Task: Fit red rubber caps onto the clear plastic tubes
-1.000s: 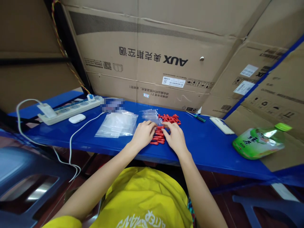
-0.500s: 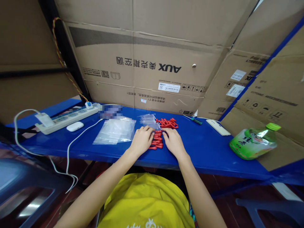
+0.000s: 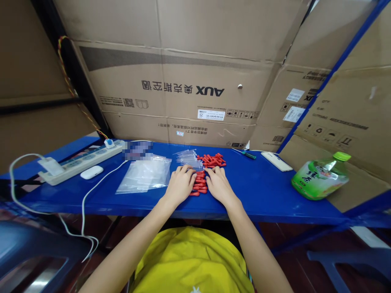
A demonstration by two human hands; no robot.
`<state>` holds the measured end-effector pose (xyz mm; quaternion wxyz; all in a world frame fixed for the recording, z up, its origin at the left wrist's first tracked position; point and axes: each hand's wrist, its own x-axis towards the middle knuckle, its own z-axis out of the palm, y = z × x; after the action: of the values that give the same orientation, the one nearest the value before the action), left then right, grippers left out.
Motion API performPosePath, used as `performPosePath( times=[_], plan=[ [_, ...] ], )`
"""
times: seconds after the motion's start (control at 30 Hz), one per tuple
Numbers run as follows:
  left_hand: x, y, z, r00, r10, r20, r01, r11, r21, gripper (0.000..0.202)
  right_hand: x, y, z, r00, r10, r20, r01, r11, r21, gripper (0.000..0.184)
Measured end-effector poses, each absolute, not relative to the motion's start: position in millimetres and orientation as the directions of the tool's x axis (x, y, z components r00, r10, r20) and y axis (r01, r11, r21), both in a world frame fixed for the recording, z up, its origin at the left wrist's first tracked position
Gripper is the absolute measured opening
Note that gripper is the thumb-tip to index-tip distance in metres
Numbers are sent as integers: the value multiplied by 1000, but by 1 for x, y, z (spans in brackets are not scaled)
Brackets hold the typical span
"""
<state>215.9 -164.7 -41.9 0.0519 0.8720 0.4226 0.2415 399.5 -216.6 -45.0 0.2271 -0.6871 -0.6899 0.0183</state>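
Observation:
Rows of red rubber dropper bulbs (image 3: pixel 200 184) lie on the blue table between my two hands. My left hand (image 3: pixel 181 184) rests along their left side, fingers bent forward and thumb apart, its fingertips near the ends of a bundle of thin clear tubes (image 3: pixel 187 158). On the right side of the rows, my right hand (image 3: pixel 219 184) lies palm down with its fingers loosely extended, the index finger and thumb near the upper bulbs. I see nothing gripped in either hand. Just beyond my right fingertips is a loose heap of red bulbs (image 3: pixel 211 159).
Clear plastic zip bags (image 3: pixel 143 175) lie on the left, beside a white charging cable (image 3: pixel 104 177), an earbud case (image 3: pixel 91 172) and a power strip (image 3: pixel 82 160). To the right are a green screwdriver (image 3: pixel 249 155), a white phone (image 3: pixel 276 161) and a green tea bottle (image 3: pixel 319 179). Cardboard (image 3: pixel 183 61) walls the back.
The view has shifted slightly. Both hands stay at the sides of the red bulbs; my right fingers have moved a little forward, toward the loose heap.

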Motion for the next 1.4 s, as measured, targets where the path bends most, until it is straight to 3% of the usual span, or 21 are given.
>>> performPosePath(
  times=[0.47, 1.0, 1.4],
  plan=[
    [218, -169, -36, 553, 767, 327, 728, -635, 258, 33, 399, -219, -39, 69, 955, 289, 944, 31, -329, 39],
    [217, -168, -37, 565, 759, 323, 726, -644, 243, 35, 407, -212, -52, 144, 907, 396, 918, 27, -396, 28],
    [215, -160, -44, 624, 683, 381, 621, -729, 289, 37, 402, -216, -41, 113, 941, 319, 919, 24, -393, 34]
  ],
)
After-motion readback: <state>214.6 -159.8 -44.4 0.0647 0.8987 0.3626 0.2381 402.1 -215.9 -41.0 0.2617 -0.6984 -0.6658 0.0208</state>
